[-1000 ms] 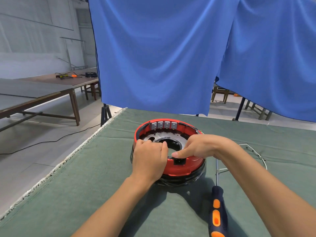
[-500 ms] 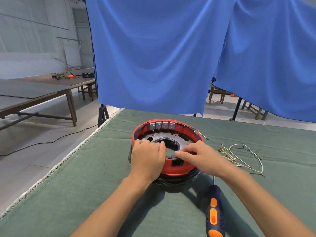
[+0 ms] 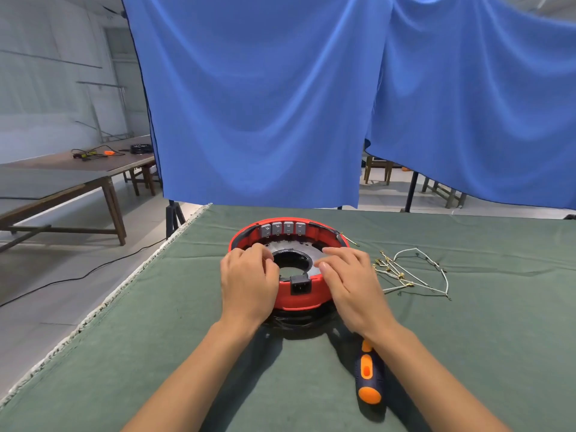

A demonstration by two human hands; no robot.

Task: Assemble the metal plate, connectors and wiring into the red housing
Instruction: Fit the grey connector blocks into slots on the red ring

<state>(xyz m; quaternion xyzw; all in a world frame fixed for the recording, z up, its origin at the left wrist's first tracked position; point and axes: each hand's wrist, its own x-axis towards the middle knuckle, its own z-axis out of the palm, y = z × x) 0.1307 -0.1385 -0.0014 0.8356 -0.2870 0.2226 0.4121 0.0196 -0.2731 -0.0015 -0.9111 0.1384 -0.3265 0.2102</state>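
Change: right hand has left the black socket, its grip now apart, fingers flat on the metal plate.
Left hand: grip apart, fingertips resting on the plate.
Meaning: plate likely seating in the red housing; wiring lies beyond the right grip.

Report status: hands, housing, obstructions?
Both hands, left and right, fingers resting on metal plate inside red housing. Wiring lies apart on cloth. Nothing blocking.

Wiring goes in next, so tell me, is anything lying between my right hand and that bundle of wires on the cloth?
Nothing visible does. The right hand rests on the red housing, and only bare green cloth separates it from the wires lying to its right.
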